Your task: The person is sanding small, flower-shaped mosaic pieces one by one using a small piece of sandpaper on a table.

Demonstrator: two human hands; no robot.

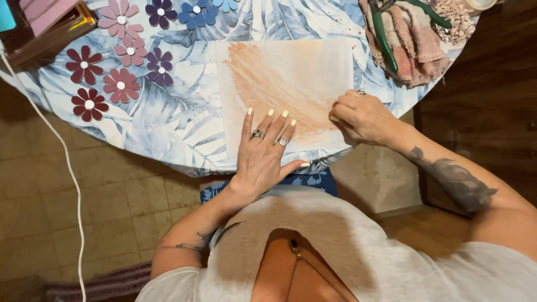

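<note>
both hands [263, 151] [361, 117] press the stained sheet [288, 84] beneath them.

A home craft corner: leaf-print tablecloth [168, 117], paper flowers [120, 85], worn floor tiles [112, 207].

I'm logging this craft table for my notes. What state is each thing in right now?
Paper sheet: flat on the table, streaked with orange-brown colour.
Left hand: open, fingers spread, pressing the sheet's near edge.
Right hand: curled closed at the sheet's right edge; what it grips is hidden.
Flower cutouts: lying flat, scattered.
Pliers: resting on a pink cloth.
Cloth: crumpled.
</note>
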